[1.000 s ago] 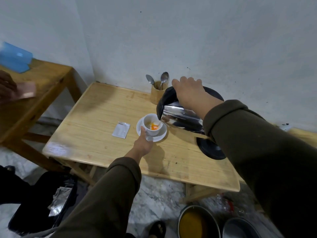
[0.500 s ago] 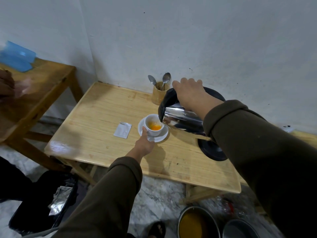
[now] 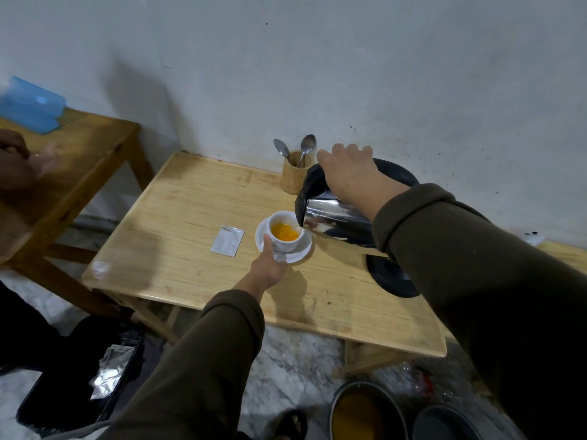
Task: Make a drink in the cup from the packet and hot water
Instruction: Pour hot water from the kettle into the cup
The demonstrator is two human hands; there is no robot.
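The cup (image 3: 283, 231) against my left hand (image 3: 268, 269) was white with bright orange liquid inside, on a white saucer (image 3: 300, 254). The kettle (image 3: 333, 217) under my right hand (image 3: 352, 176) was mirror-silver with a black top. Left of my left hand, the packet (image 3: 227, 240) was plain white on the pale, straight-grained wooden table (image 3: 178, 223).

Glossy metal kettle (image 3: 336, 219), seemingly ceramic cup (image 3: 283, 231)

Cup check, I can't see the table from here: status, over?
Left hand steadies the cup on its saucer. Right hand tips the kettle, spout at the rim. Cup holds orange liquid. Packet lies beside; nothing in the way.
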